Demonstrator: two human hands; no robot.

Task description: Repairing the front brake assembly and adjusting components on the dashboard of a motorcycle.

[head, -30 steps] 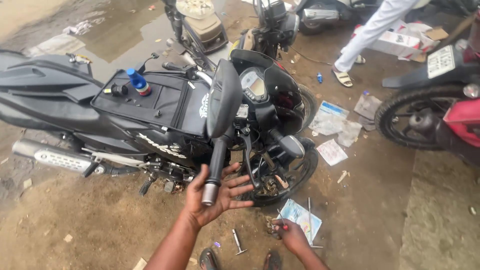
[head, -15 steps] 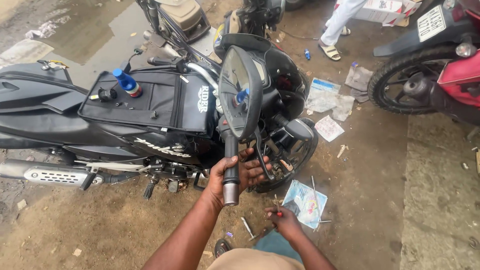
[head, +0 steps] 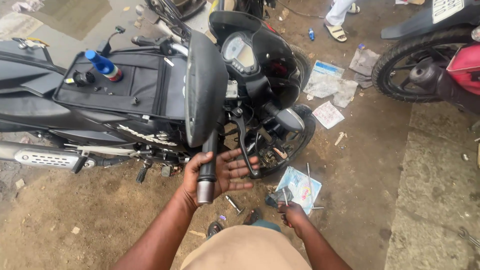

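Dirt ground [head: 100, 220] beneath hand [head: 220, 172] on handlebar grip [head: 206, 170].

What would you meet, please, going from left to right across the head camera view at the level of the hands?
Silver exhaust muffler → left hand around the black handlebar grip → right hand holding a thin metal tool → paper packet on the ground → concrete slab.

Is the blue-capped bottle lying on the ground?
No, the blue-capped bottle stands upright on the black motorcycle's tank bag.
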